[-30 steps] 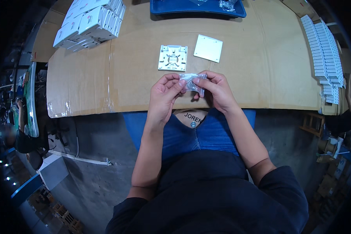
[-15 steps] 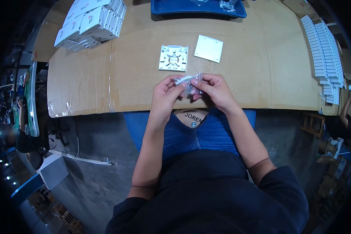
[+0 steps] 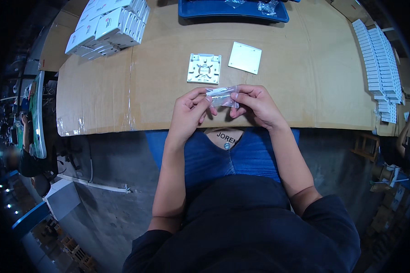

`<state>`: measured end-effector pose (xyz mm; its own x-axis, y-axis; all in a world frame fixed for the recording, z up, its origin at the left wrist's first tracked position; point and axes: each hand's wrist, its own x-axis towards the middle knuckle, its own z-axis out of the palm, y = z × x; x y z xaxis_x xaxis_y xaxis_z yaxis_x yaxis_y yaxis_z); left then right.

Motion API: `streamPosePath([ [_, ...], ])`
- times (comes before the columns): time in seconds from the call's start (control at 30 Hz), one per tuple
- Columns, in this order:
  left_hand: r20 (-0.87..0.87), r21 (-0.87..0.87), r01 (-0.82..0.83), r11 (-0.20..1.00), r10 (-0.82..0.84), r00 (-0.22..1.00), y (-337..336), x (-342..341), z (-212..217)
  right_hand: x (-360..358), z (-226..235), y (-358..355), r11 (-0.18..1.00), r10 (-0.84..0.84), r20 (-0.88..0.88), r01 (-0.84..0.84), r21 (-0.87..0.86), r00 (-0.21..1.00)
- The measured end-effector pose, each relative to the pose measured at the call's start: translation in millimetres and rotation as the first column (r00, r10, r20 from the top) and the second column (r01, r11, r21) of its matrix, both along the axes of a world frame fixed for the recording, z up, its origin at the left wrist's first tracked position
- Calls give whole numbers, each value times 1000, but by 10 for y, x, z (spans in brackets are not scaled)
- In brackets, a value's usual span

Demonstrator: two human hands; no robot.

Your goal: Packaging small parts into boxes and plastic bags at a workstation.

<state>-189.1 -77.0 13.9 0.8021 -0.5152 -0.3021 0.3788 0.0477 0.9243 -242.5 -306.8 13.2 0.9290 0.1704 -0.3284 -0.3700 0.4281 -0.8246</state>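
Both hands hold one small clear plastic bag point(image 3: 221, 96) just above the near edge of the cardboard-covered table point(image 3: 296, 77). My left hand point(image 3: 190, 111) pinches the bag's left end and my right hand point(image 3: 254, 104) pinches its right end. The bag holds small pale parts that I cannot make out. Just beyond the hands lies a white square plastic base with cut-outs point(image 3: 204, 68), and to its right a plain white square cover plate point(image 3: 245, 57).
A stack of white boxes point(image 3: 105, 25) stands at the far left of the table. A blue tray point(image 3: 232, 9) with clear bags sits at the far edge. Rows of white flat pieces point(image 3: 381, 68) line the right side. Another person's arm point(image 3: 403, 136) shows at the right rim.
The hands have drawn slightly apart, stretching the bag out flat between them. The parts on the table have not moved.
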Motion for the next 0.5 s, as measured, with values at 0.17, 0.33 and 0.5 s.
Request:
streamPosePath([
  [0.17, -179, -181, -166, 969, 134, 975, -86, -50, -10, 32, 111, 33, 999, -38, 18, 38, 21, 999],
  [0.33, -325, -390, -287, 875, 161, 932, -138, -100, -99, 17, 53, 1, 997, -10, 46, 7, 72, 999],
  [0.5, -77, -89, -141, 986, 134, 988, -69, -58, -42, 1, 66, -20, 1000, 14, 23, -14, -15, 1000],
])
